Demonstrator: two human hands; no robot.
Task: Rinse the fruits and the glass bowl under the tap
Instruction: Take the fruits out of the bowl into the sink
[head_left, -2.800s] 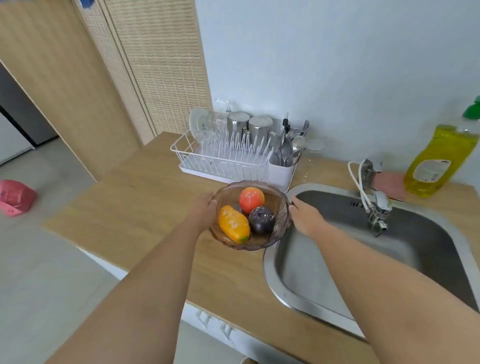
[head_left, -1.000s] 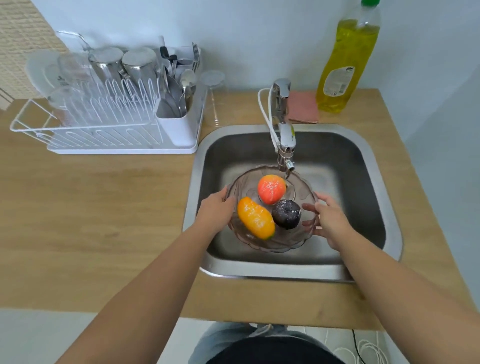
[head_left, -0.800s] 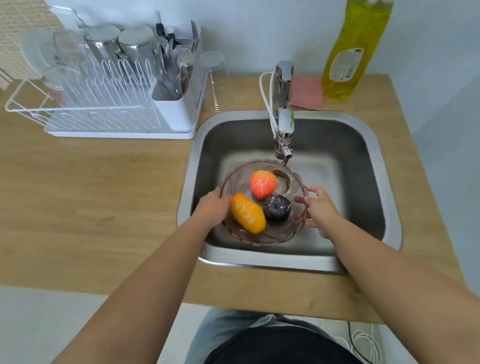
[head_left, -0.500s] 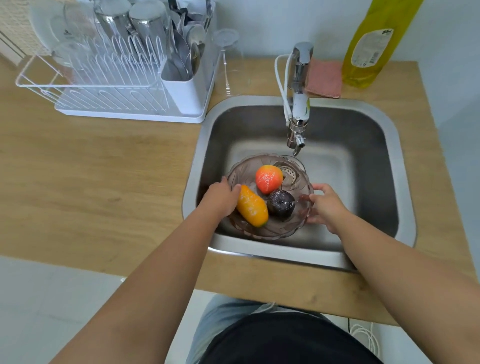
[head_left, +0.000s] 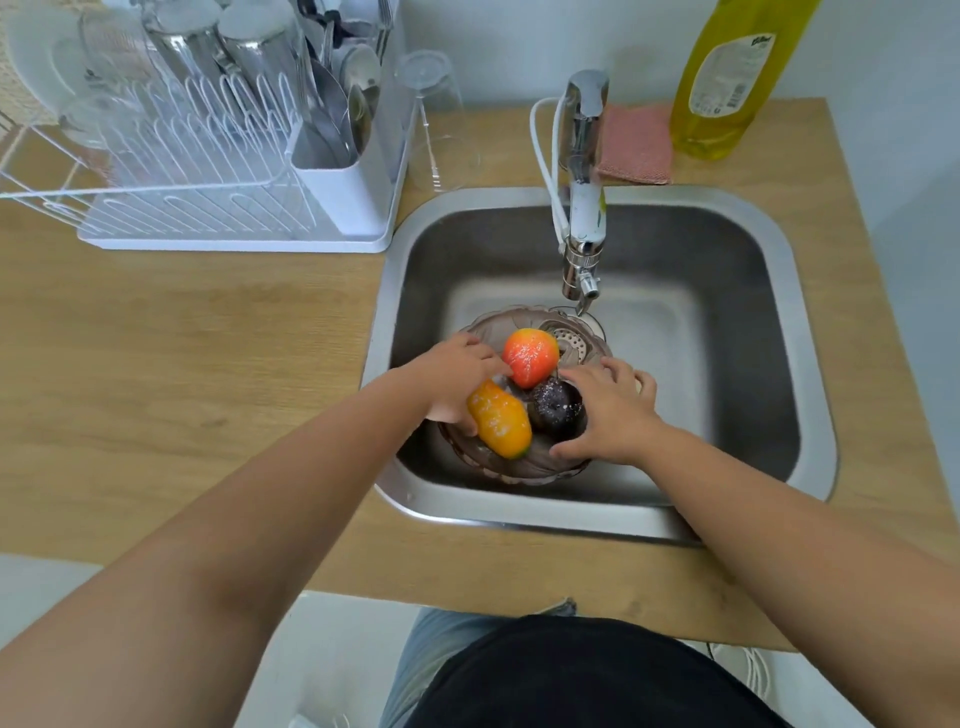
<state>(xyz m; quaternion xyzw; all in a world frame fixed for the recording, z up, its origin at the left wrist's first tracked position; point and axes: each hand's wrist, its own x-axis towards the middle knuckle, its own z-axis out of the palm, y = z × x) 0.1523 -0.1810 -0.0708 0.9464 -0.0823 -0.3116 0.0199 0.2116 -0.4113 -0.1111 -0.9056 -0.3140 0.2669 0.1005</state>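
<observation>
A smoky glass bowl (head_left: 521, 469) rests on the floor of the steel sink (head_left: 737, 332), just in front of the tap (head_left: 584, 218). No water stream shows at the spout. In the bowl lie a red-orange round fruit (head_left: 530, 356), an orange-yellow oblong fruit (head_left: 498, 420) and a dark purple fruit (head_left: 551, 408), all speckled with droplets. My left hand (head_left: 451, 378) covers the bowl's left rim, its fingertips touching the red-orange fruit. My right hand (head_left: 615, 415) is cupped over the dark fruit, thumb near the bowl's front rim.
A white dish rack (head_left: 208, 171) with glasses, steel cups and cutlery stands on the wooden counter (head_left: 182, 374) at back left. An upturned clear glass (head_left: 436, 114), a pink sponge (head_left: 636, 145) and a yellow dish soap bottle (head_left: 727, 78) line the back.
The bowl went from the counter into the sink and now rests on its floor. Both hands have shifted from its outer rim inward, the right one onto the dark fruit.
</observation>
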